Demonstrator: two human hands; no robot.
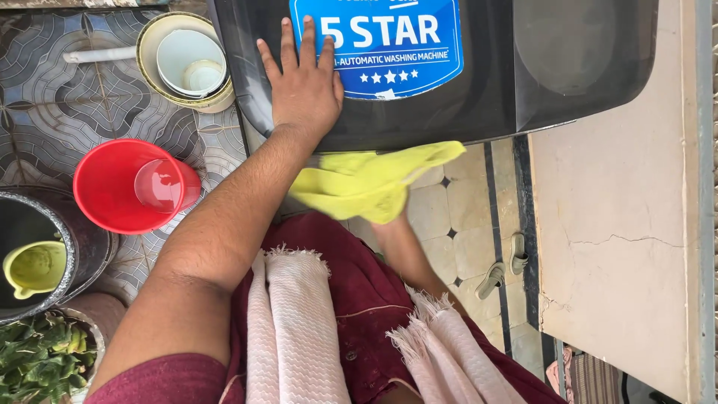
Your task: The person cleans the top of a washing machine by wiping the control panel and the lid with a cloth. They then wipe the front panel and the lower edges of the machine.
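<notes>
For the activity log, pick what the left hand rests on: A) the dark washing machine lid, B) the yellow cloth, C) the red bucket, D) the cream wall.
A: the left hand lies flat, fingers spread, on the dark washing machine lid, away from the red bucket.

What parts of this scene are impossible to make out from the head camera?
- Right hand: almost wholly covered by the yellow cloth; its grip cannot be seen.
- Washing machine: top cut off by the frame edge; its front is out of sight.
- Dark tub: cut by the left edge.
- Left hand: lies flat on the lid, fully visible.
</notes>
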